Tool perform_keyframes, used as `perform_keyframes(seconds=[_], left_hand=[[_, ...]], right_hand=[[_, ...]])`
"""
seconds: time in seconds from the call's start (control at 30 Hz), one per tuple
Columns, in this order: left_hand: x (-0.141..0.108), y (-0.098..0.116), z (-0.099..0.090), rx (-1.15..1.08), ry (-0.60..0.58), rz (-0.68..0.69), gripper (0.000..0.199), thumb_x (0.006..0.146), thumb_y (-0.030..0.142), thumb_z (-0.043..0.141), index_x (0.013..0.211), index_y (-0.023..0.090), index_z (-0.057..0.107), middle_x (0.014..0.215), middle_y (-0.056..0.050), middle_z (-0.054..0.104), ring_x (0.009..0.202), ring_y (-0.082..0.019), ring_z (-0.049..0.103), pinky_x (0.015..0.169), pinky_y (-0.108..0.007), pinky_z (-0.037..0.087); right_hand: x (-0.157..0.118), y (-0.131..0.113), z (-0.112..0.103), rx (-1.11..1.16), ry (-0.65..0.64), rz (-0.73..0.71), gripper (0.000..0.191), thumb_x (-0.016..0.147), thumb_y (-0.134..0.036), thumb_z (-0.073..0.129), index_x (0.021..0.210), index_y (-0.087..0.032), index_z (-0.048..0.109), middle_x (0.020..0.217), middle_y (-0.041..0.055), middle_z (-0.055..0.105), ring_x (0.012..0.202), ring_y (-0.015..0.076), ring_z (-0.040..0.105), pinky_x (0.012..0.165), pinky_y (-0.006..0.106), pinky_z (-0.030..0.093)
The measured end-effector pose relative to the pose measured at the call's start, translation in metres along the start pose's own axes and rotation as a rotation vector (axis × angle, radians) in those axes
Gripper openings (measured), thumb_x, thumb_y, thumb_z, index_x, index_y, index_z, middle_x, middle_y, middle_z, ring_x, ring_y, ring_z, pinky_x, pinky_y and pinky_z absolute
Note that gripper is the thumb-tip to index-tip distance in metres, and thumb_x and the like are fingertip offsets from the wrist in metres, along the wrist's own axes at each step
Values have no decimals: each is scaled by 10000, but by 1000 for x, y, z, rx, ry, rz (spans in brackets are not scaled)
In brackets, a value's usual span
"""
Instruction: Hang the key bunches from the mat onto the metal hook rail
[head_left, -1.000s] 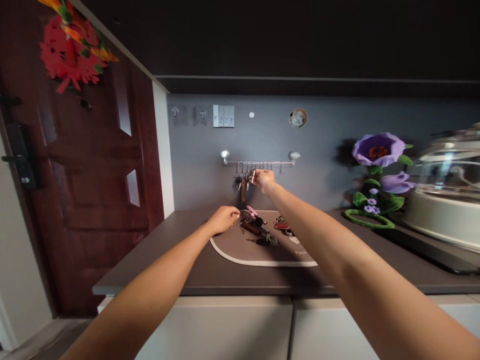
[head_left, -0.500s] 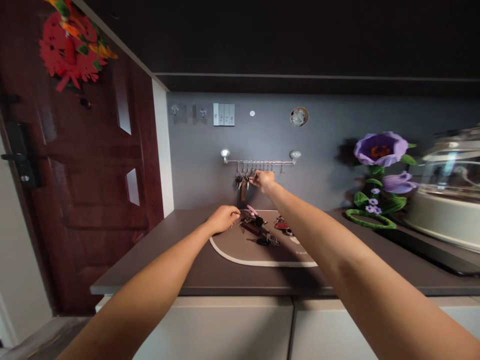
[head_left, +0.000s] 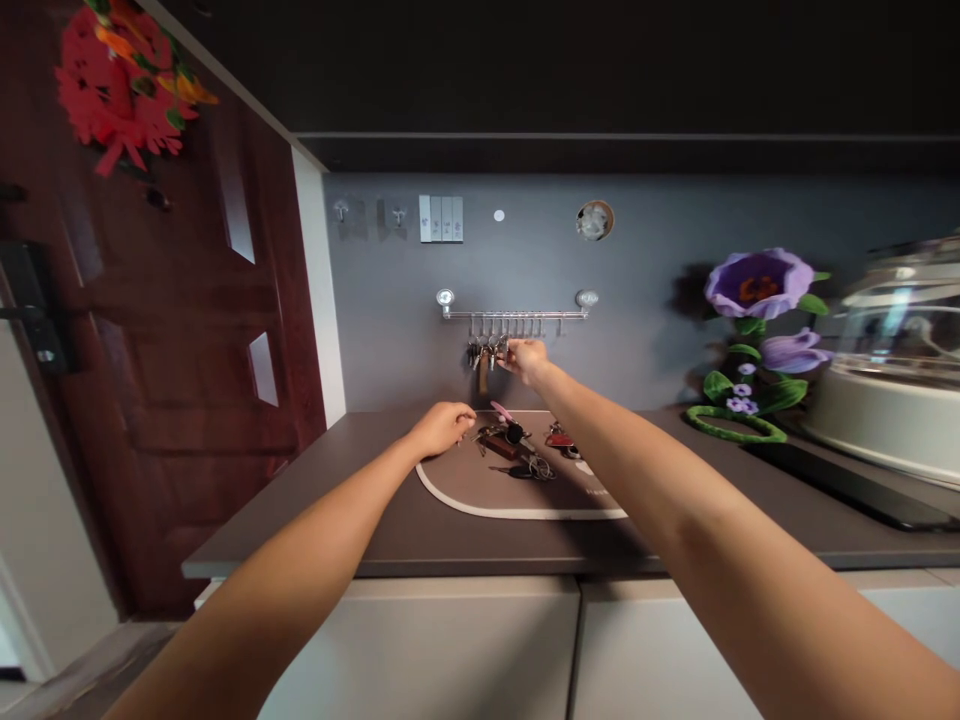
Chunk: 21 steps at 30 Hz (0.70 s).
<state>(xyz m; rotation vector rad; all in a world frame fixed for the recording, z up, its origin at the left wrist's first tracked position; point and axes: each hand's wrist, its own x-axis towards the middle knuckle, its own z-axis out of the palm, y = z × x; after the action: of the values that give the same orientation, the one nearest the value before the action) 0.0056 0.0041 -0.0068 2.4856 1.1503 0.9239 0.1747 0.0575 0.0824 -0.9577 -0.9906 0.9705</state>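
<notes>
1. A small metal ring was at my right fingertips, up at the rail above the back edge of the counter.
2. My right hand was pinched on it, thumb and fingers together with hardly a gap; I couldn't tell whether the ring was on a hook.
3. Just left of that pinch, a bunch of keys and a brown tag hung below the rail, well clear of the counter's back edge.
4. My left hand was at the mat's left side, near the counter's back edge, fingers curled; I couldn't tell whether they held anything.
5. The mat lay towards the counter's back edge, with more keys in a loose heap: a brown case, a pink piece behind it, and a red piece off to the right, near my forearm.
6. Farther right, a purple flower stood near the counter's back edge, a black slab lay in front, and a clear dome rose beyond.
7. A dark red door was past the counter's left edge.
</notes>
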Motion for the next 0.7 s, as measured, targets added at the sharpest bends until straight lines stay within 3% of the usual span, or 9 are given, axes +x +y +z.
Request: perform_keyframes(seconds=[0.33, 0.53, 0.7], left_hand=[[-1, 1, -2, 26, -18, 2, 304, 773, 284, 421, 957, 121, 600, 616, -13, 600, 552, -117, 567, 589, -216, 407], [-1, 2, -1, 117, -17, 53, 293, 765, 266, 429, 945, 135, 620, 779, -45, 646, 667, -130, 566, 633, -221, 394], [-1, 5, 3, 144, -45, 30, 283, 751, 241, 448, 928, 129, 637, 837, -56, 650, 706, -133, 552, 652, -218, 384]], right_hand=[[6, 6, -6, -101, -64, 28, 159, 743, -26, 404, 671, -154, 465, 534, -31, 504, 477, 51, 500, 577, 249, 507], [-1, 8, -11, -130, -157, 37, 158, 738, -21, 427, 678, -159, 475, 559, -28, 509, 485, 45, 490, 615, 229, 494], [-16, 9, -16, -136, -120, 69, 163, 728, -15, 439, 697, -172, 468, 595, -24, 519, 508, 46, 492, 614, 209, 487]])
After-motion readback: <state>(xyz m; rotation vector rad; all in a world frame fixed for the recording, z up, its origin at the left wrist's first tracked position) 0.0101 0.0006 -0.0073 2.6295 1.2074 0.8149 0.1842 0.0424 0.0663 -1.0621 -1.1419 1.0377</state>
